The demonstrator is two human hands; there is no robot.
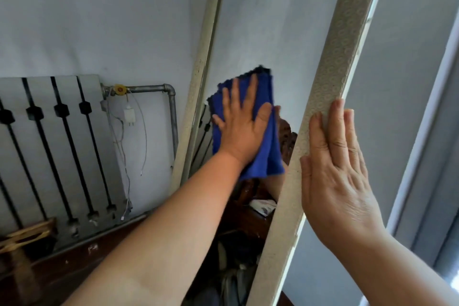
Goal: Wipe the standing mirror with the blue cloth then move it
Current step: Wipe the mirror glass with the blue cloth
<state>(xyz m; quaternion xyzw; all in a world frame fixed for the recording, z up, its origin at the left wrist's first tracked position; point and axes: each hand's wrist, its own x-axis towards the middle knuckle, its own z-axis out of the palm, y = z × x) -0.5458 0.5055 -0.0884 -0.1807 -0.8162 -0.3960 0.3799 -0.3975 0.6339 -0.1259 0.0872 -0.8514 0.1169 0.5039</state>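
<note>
Right forearm, bare, entering from the lower right corner: nearest item in view. Right hand (335, 179) flat, fingers together and extended upward, laid against the right side of the mirror frame; it grips nothing, the fingertips lying along the frame's outer edge.

Left forearm, bare, reaching diagonally from the bottom edge toward the centre. Left hand (244, 122) with palm flat and fingers spread, pressed onto the blue cloth (269, 146).

Blue cloth: folded, dark-edged, held flat against the mirror glass at mid height, between the two frame rails; its lower folds hang below the wrist.

Standing mirror (270, 20): tall, tilted in view, pale textured frame with a speckled relief pattern on the right rail. Glass reflects a pale wall above, dark carved wooden furniture and a fingertip of the left hand below. Positioned in the room corner, just right of the radiator pipe.

Radiator (57, 136): white, flat-panelled, with black vertical bars, mounted on the left wall.

Pipe (171, 109): grey metal, with a yellow valve handle (119, 88), running from the radiator top and turning downward.

Charger plug (129, 115): white, hanging by the pipe, thin white cables trailing down.

Window frame (427, 117): white, at the far right.
</note>
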